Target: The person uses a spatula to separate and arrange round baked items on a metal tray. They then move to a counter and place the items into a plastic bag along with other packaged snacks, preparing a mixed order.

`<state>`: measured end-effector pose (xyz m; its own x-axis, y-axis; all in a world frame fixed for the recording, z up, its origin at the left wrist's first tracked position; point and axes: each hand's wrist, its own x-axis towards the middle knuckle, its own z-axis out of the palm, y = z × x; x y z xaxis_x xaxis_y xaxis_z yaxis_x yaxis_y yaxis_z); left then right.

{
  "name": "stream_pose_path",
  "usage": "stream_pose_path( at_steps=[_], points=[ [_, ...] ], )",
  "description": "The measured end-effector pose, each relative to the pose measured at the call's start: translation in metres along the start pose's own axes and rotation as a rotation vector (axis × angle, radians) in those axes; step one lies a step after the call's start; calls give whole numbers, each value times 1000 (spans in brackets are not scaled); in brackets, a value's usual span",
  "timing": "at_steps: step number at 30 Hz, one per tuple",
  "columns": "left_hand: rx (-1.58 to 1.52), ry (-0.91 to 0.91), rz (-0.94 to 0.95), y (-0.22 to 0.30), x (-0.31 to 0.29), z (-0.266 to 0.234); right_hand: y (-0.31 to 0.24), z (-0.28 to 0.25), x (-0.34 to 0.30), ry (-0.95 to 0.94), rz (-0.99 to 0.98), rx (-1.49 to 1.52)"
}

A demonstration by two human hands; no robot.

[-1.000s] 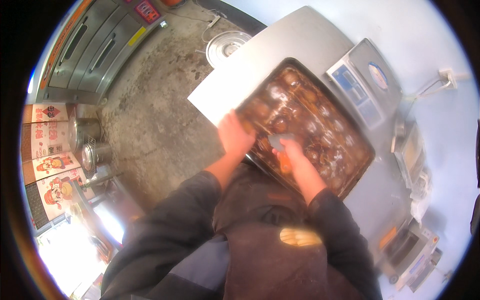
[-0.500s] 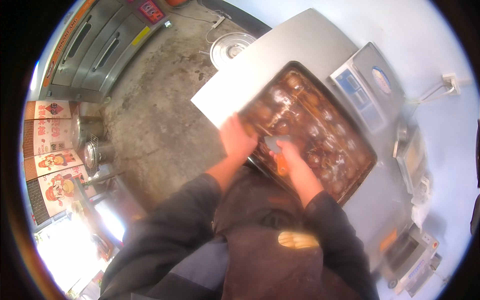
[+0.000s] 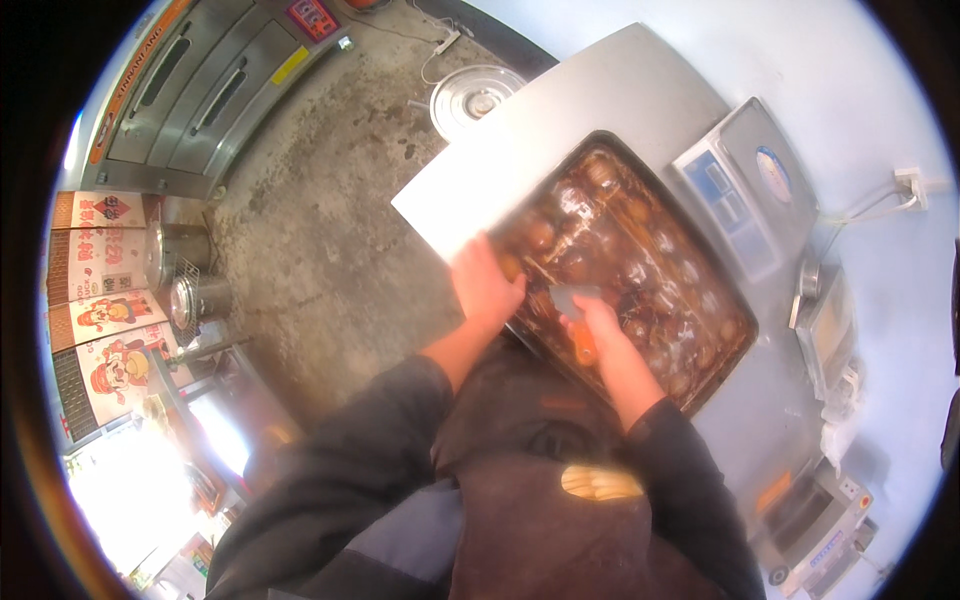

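A large dark rectangular baking tray [image 3: 752, 335] lies on the table, filled with glossy brown rounded pieces [image 3: 650, 265] in a sticky-looking dark coating; their kind is unclear. My left hand [image 3: 485, 285] is at the tray's left edge, its fingers closed around the rim and the thumb pointing inward. In my right hand [image 3: 603, 328] is a scraper with a grey flat blade [image 3: 568, 298] and an orange handle [image 3: 584, 346]. The blade is over the tray's near left part, pointing toward my left hand; whether it touches the contents is hard to tell.
Beyond the tray is the pale tabletop [image 3: 630, 85]. A digital scale [image 3: 745, 200] stands close to its right side, by the wall. Metal containers [image 3: 830, 325] and a grey machine [image 3: 820, 525] are farther right. A round metal lid [image 3: 475, 100] lies past the table's left edge; a steel oven [image 3: 200, 100] stands far left.
The whole view has shifted slightly, so everything sits a little lower and to the right. The scraper has moved slightly away from my left hand, which stays at the rim.
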<state>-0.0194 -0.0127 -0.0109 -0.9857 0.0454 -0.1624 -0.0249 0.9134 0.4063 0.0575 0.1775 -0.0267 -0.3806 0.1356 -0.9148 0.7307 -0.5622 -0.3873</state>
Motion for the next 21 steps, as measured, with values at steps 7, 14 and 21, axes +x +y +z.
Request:
stream_pose_path(
  at_steps=[7, 14, 21],
  points=[
    [-4, 8, 1, 3, 2, 0, -11, 18, 5, 9, 37, -5],
    [-23, 48, 22, -3, 0, 4, -10, 9, -6, 34, 75, -21],
    [-32, 17, 19, -1, 2, 1, -10, 19, 7, 20, 60, -30]
  ],
)
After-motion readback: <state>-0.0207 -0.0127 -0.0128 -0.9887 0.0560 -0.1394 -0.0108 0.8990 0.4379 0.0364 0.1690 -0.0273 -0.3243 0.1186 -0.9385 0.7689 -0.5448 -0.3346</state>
